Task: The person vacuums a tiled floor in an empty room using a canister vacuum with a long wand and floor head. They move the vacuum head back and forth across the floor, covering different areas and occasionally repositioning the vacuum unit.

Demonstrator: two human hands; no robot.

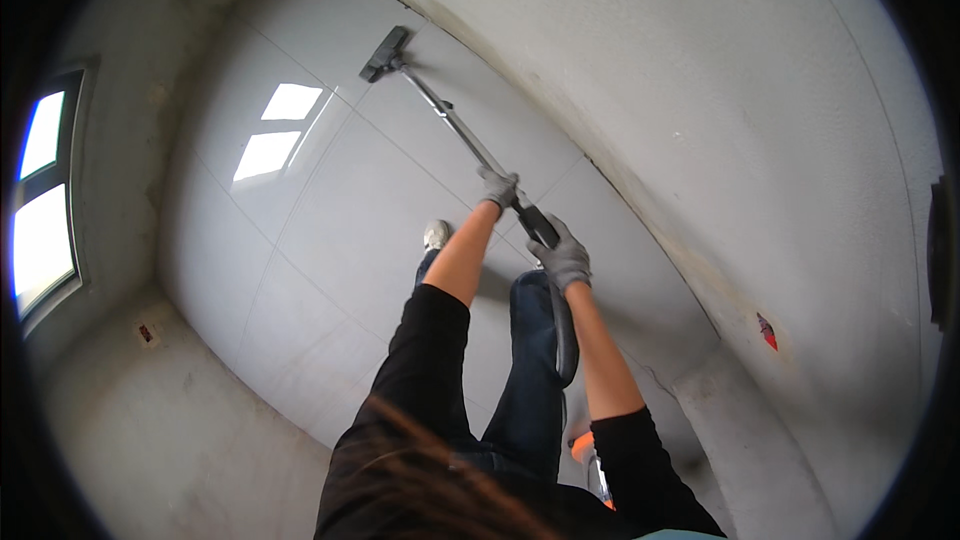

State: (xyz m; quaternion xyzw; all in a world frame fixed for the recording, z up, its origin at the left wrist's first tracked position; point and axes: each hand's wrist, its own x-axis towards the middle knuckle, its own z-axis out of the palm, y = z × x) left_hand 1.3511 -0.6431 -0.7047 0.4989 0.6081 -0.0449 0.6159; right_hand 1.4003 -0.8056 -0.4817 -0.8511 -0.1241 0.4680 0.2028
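A vacuum cleaner wand (465, 133), a silver metal tube, slants from my hands toward the far wall. Its dark grey floor head (385, 54) lies on the tiles close to the foot of the right-hand wall. My left hand (498, 187), in a grey glove, is wrapped round the tube just ahead of the black handle (538, 227). Behind it my right hand (566, 256), gloved too, grips that handle. A dark flexible hose (566, 335) curves down from the handle beside my right leg. Part of an orange machine (583, 447) shows behind me, mostly hidden by my right arm.
Glossy light grey tiles (340, 230) cover the floor and reflect a window (45, 200) in the left wall. A bare plaster wall (700, 120) runs along the right. An opening with something red (767, 331) sits low in it. My shoe (436, 234) stands on the tiles.
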